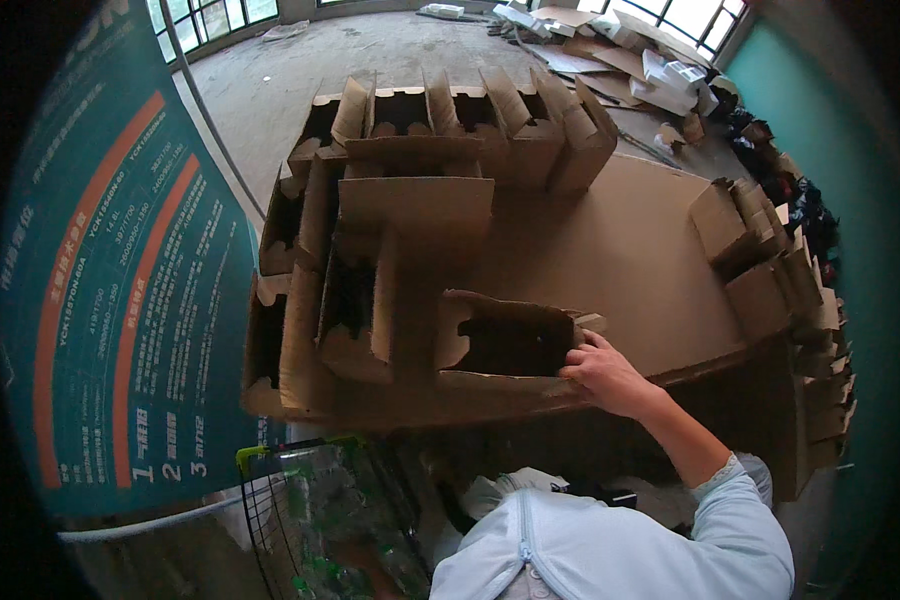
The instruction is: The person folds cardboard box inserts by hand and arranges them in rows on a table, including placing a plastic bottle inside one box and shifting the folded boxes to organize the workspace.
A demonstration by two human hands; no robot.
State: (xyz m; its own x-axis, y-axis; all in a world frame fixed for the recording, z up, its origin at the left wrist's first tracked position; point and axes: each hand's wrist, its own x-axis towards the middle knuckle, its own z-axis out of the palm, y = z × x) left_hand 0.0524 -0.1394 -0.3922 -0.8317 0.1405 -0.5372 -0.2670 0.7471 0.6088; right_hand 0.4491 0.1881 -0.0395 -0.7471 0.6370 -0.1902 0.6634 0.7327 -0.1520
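Observation:
My right hand (610,375) is closed on the right end of an open-topped cardboard box (500,380), its fingers curled over the wall and flap. The box stands near the front edge of a large cardboard surface (610,250), and its inside is dark. Low in the view, a wire basket (255,490) with a green rim holds several clear plastic bottles (320,480) with green caps. Among them a dim skin-coloured patch, seemingly my left hand (365,568), shows in shadow. Its fingers are hidden.
Several open cardboard boxes (415,205) stand in rows at the left and back of the surface. More cardboard pieces (760,245) crowd its right side. A green printed banner (140,300) rises at the left. Cardboard and white scrap (620,60) lies piled on the far floor.

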